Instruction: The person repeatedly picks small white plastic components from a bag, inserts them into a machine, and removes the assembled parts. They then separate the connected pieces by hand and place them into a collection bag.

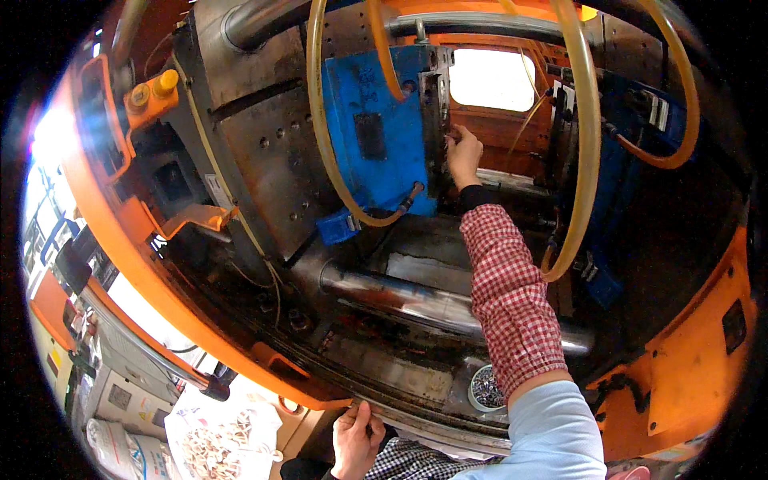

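My right hand [464,157], in a red-checked sleeve cover, reaches into a moulding machine. Its fingers are pinched at the inner face of the blue mould half [400,148]; whatever lies between them is too small to make out. Down at the front, my left hand [358,442] is closed against the end of the orange guard door [204,336], its thumb and fingertips at the edge. A round bowl of small metal pieces [486,390] stands on the machine's ledge below my right forearm.
Yellowish hoses [590,160] loop down on both sides of my right arm. A thick steel tie bar [408,302] crosses beneath it. Another blue mould half [622,180] stands at the right. A white bag of pale moulded pieces [224,440] lies at lower left.
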A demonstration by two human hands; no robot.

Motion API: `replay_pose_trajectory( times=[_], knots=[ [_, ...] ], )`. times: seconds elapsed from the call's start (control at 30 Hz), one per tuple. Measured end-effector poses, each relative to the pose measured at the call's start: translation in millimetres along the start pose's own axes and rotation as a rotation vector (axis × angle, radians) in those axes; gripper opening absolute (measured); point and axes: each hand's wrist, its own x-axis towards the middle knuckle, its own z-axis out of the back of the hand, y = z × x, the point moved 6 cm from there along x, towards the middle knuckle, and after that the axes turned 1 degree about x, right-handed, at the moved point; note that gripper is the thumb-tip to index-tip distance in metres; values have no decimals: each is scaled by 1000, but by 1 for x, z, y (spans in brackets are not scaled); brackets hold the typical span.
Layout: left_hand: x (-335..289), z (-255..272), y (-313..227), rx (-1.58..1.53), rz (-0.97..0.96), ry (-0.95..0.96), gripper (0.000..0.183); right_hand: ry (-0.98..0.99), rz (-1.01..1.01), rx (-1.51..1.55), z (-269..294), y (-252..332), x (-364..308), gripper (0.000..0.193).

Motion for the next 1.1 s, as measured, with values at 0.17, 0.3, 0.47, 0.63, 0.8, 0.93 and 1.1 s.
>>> replay_pose_trajectory(
  times=[0.17, 0.3, 0.47, 0.63, 0.8, 0.93, 1.1],
  knots=[
    [2, 13, 7, -33, 16, -73, 18, 26, -43, -188, -1, 3, -2, 36],
    [1, 6, 1, -127, 49, -25, 22, 108, -219, -186, -16, 14, -19, 54],
    [18, -29, -10, -59, -1, 162, 22, 88, -195, 238, -11, -49, 3, 57],
    [51, -49, -21, -12, -101, 182, 32, 363, 106, 85, 46, 61, -54, 33],
    [65, -78, -32, -124, -119, 225, 37, 1267, 386, 215, 125, 179, -205, 17],
    [65, -94, -30, -155, -79, 291, 38, 1226, 293, 163, 136, 173, -216, 20],
    [73, -94, -31, -167, -92, 289, 40, 1248, 385, 196, 125, 175, -208, 17]
  ],
)
